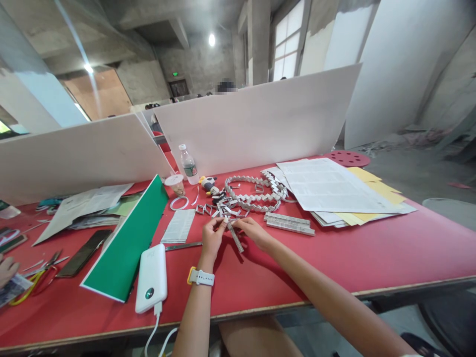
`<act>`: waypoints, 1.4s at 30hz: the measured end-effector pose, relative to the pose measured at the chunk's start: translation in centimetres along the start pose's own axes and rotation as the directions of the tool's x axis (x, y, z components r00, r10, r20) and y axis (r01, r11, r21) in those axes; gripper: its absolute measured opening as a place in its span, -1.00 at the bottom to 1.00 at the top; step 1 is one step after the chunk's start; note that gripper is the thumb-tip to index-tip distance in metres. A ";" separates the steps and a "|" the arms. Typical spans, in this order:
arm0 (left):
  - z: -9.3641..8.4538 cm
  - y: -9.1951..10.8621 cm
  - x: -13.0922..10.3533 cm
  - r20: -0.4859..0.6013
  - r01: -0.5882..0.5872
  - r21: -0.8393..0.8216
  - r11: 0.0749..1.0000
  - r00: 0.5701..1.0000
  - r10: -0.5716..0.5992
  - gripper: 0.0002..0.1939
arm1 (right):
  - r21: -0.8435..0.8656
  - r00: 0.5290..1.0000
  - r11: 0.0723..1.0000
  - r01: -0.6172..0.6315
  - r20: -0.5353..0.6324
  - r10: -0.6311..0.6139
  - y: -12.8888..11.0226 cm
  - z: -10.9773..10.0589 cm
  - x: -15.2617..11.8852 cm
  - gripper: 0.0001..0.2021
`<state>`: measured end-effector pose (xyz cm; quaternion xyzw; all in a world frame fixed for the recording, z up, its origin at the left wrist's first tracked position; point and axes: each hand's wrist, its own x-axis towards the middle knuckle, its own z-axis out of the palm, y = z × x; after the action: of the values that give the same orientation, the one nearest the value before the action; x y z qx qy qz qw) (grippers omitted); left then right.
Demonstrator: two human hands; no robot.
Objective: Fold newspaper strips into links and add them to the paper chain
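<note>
With the left hand (212, 238), pinching the upper end of a folded newspaper strip (235, 239) between thumb and fingers, slanting the strip toward the front edge of the red tabletop (394, 248). With the right hand (257, 233), bending the fingers in against that same end, hiding too much to tell whether gripping it too. Working nearer the front edge than a looped zigzag paper chain (274, 184) and some loose folded paper links (203, 209). Seeing a few flat paper strips (288, 224) just beyond the right forearm, and large printed sheets (330, 186) toward the tabletop's far right corner. Having a cut newspaper piece (178, 226) to the left of the left hand, with a flat metal strip (184, 246) reaching in beneath. Facing a plastic bottle (190, 168) and a lidded cup (177, 187) toward the far edge. Sitting near a white power bank (151, 277) by the front edge, beside an upright green board (130, 248).
</note>
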<state>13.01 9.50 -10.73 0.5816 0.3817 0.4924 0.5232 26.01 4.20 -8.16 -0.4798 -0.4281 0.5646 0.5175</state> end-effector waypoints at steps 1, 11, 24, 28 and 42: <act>0.0 -0.1 0.0 0.003 -0.003 0.004 1.000 1.000 0.003 -0.67 | 0.000 1.000 1.000 0.009 0.020 -0.009 0.1 -0.1 0.0 -0.74; 0.1 0.4 -0.2 -0.019 -0.004 0.038 0.999 1.000 0.005 -0.70 | -0.131 0.990 0.982 0.137 0.053 -0.131 1.1 -0.5 0.8 -0.63; 0.0 0.6 -0.2 0.008 -0.029 0.184 0.983 1.000 0.028 -0.66 | -0.130 0.987 0.979 0.158 0.009 -0.158 1.5 -1.0 1.1 -0.70; -0.2 0.6 -0.1 0.046 -0.094 0.289 0.953 0.995 0.084 -0.69 | -0.182 0.987 0.970 0.161 0.004 -0.163 1.4 -1.0 1.0 -0.73; -0.4 0.4 -0.1 0.039 -0.116 0.314 0.942 0.993 0.109 -0.72 | -0.302 0.985 0.939 0.165 0.002 -0.172 1.6 -0.9 1.0 -0.70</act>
<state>12.58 9.44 -10.32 0.6837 0.4160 0.4480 0.3984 26.57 5.01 -9.95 -0.5214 -0.5422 0.4406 0.4900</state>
